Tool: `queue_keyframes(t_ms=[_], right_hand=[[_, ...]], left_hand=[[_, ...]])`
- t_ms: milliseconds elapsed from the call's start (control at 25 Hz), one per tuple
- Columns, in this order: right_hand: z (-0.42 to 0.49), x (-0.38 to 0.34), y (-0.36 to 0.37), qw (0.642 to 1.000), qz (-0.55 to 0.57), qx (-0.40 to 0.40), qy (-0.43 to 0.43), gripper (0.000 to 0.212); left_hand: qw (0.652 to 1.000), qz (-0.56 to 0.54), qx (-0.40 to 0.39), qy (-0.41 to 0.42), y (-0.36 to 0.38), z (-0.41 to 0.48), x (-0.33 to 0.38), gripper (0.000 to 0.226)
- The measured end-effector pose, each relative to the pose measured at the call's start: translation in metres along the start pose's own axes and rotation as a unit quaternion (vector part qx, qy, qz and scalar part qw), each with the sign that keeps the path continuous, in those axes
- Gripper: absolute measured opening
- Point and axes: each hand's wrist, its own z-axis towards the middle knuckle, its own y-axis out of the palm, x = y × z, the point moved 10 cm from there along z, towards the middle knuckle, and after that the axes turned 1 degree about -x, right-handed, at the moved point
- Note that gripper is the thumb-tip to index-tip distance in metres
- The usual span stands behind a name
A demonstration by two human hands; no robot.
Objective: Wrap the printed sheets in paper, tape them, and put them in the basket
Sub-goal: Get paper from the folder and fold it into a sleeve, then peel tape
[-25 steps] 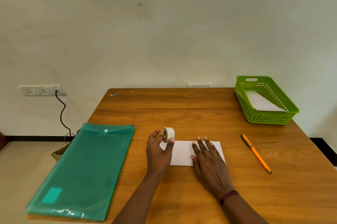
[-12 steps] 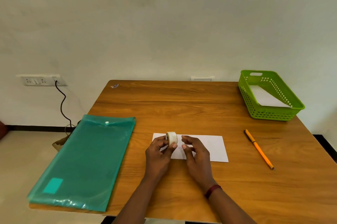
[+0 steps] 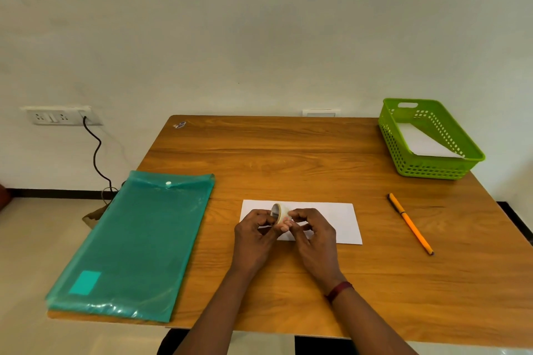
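The right hand (image 3: pixel 313 235) had come off the folded white paper packet (image 3: pixel 326 222), where it lay flat a second earlier, and joined the left hand (image 3: pixel 253 236) at the small roll of pale tape (image 3: pixel 279 211). The left held the roll upright, pinched between thumb and curled fingers, just above the packet's left half. The right's fingertips (image 3: pixel 291 214) were bunched narrow against the roll's rim, picking at it, it seemed, for the loose end; no strip showed free yet. So wrapping looked finished and taping was only beginning. The packet rested unheld on the wooden tabletop (image 3: pixel 288 158), which could let a fold spring open. Further out lay an orange pen (image 3: pixel 411 223) to the right, the green perforated plastic basket (image 3: pixel 438 165) at the far right corner with a white sheet already inside, and a teal plastic snap folder (image 3: pixel 135 239) to the left.
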Motion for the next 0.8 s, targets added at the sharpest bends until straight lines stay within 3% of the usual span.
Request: queue_keyframes(t_ms=[480, 800], right_hand=[[0.001, 0.015, 0.006, 0.995, 0.062, -0.022, 0.077, 0.015], [0.0, 0.016, 0.02, 0.995, -0.02, -0.08, 0.053, 0.014]], left_hand=[[0.999, 0.02, -0.004, -0.043, 0.0, 0.0, -0.014, 0.016], [0.998, 0.05, 0.012, -0.023, -0.002, -0.001, -0.008, 0.017]])
